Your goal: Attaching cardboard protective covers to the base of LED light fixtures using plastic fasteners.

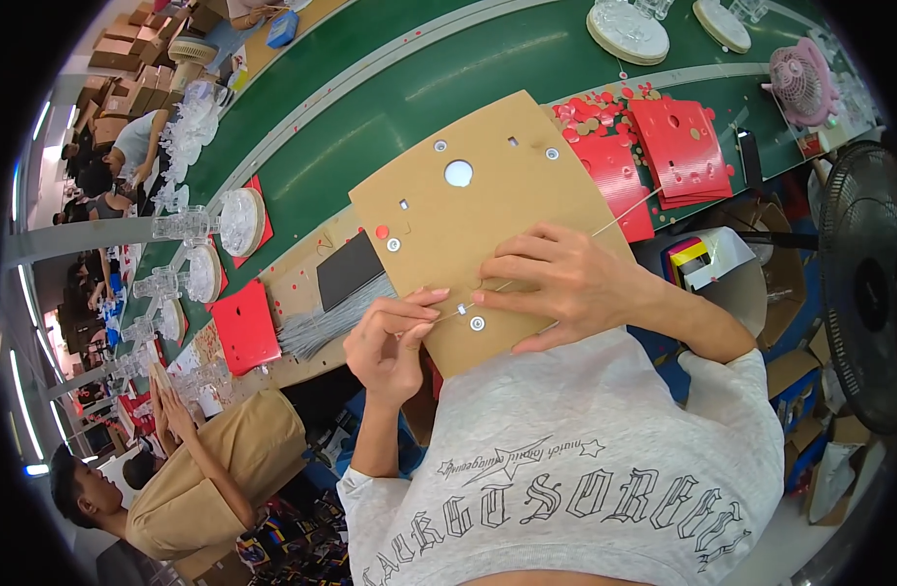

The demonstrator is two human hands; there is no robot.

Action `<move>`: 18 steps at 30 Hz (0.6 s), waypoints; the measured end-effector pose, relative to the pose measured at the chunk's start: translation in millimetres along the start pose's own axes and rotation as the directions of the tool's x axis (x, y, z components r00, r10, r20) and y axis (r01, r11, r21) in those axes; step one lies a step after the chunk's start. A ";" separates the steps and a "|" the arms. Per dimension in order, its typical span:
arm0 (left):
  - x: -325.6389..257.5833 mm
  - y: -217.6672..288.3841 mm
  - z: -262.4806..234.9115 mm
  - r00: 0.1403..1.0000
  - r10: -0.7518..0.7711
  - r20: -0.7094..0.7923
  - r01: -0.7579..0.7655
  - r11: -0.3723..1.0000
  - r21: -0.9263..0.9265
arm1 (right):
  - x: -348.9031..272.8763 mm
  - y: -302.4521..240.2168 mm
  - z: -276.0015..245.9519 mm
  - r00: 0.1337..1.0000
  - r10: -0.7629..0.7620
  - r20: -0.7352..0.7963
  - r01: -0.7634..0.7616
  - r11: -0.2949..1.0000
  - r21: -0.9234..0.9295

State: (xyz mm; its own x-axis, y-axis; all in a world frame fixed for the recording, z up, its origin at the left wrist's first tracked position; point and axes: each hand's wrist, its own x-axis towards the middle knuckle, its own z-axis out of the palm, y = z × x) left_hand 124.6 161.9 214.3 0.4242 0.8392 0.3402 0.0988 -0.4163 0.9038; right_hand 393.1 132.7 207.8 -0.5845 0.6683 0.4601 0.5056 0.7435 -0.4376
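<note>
While L hand (382, 347) pinches thin wire (626, 214) ctr frame, R hand (570, 276) splayed on cardboard panel (492, 217); wire may slip if pinch loosens.

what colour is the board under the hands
The board is plain tan-brown, showing best in the head view.

I see passing room over the green tabletop (316, 181) beyond the brown panel (497, 210), with stacked red corrugated sheets (688, 161) obstructing the panel's right and grey strands (336, 324) its left.
</note>
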 end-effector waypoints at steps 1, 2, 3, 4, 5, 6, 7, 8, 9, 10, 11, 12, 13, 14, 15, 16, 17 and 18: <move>-0.6 0.7 -1.9 1.000 -0.001 0.001 0.001 1.000 0.002 | 2.0 -2.2 -1.6 1.000 0.006 0.023 -0.006 1.000 0.003; -1.1 1.5 -4.2 0.999 -0.034 0.013 0.035 0.999 -0.038 | 3.2 -4.5 -2.0 1.000 0.005 0.022 -0.005 1.000 0.005; -1.4 2.1 -6.8 0.997 -0.067 0.027 0.069 0.995 -0.076 | 4.0 -7.2 -2.1 0.999 0.012 0.041 -0.012 1.000 0.000; -0.8 1.6 -9.1 0.997 -0.067 0.027 0.069 0.995 -0.075 | 4.3 -9.6 -2.0 0.998 0.019 0.061 -0.019 1.000 -0.007; 0.4 0.4 -11.4 0.995 -0.077 0.069 0.083 0.993 -0.089 | 3.8 -12.2 -1.3 0.998 0.019 0.060 -0.018 1.000 -0.006; 2.2 -0.6 -13.0 0.990 -0.086 0.112 0.097 0.990 -0.102 | 2.8 -15.4 -0.4 0.997 0.025 0.076 -0.024 1.000 -0.018; 10.1 -0.7 -13.5 0.990 -0.086 0.110 0.097 0.990 -0.100 | 2.2 -18.8 1.5 0.995 0.029 0.093 -0.027 0.999 -0.029; 23.4 -0.2 -11.2 0.987 -0.046 0.152 0.034 0.996 0.080 | -0.7 -24.2 4.0 0.995 0.036 0.094 -0.034 0.999 -0.029; 30.9 -0.5 -9.3 0.979 -0.013 0.202 -0.039 0.967 0.252 | -4.0 -30.6 7.5 0.993 0.050 0.104 -0.046 0.998 -0.036; 33.5 -2.9 -9.0 0.967 -0.110 0.231 0.031 0.947 0.320 | -5.0 -34.7 8.8 0.992 0.059 0.112 -0.054 0.997 -0.047; 35.4 -4.3 -4.8 0.966 -0.107 0.237 0.027 0.949 0.315 | -5.7 -37.9 8.6 0.996 0.042 0.081 -0.040 0.999 -0.032; 36.5 -5.3 1.2 0.977 -0.131 0.166 0.073 0.946 0.316 | -9.6 -35.9 4.2 0.995 0.053 0.081 -0.050 0.998 -0.037; 35.3 -7.7 3.8 0.984 -0.159 0.085 0.125 0.940 0.317 | -15.0 -32.2 -0.9 0.999 0.033 0.023 -0.035 0.995 0.093; 29.5 -8.6 2.6 0.980 -0.181 0.077 0.151 0.942 0.300 | -22.2 -29.7 -7.5 0.999 0.021 -0.041 -0.011 0.975 0.221; 24.5 -10.0 -2.0 0.980 -0.184 0.078 0.144 0.919 0.368 | -34.3 -24.7 -23.8 0.986 0.135 -0.096 -0.102 0.951 0.291; 17.3 -7.0 -8.1 0.980 -0.189 0.070 0.141 0.891 0.432 | -50.1 -21.8 -45.4 0.960 0.245 -0.136 -0.182 0.913 0.364; 19.4 2.9 -5.9 0.983 -0.179 0.048 0.133 0.862 0.489 | -72.5 -19.5 -63.7 0.913 0.394 -0.109 -0.336 0.875 0.349; 17.8 7.0 -6.4 0.989 -0.145 0.000 0.127 0.865 0.485 | -88.5 -20.6 -79.3 0.845 0.535 -0.005 -0.519 0.822 0.232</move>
State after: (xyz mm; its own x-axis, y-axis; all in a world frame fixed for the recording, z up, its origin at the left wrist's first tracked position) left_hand 127.1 176.2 228.3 0.4051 0.8908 0.2057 0.5759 -0.4234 0.6994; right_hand 484.8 60.1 237.3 -0.2204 0.9625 0.1583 0.5721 0.2590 -0.7782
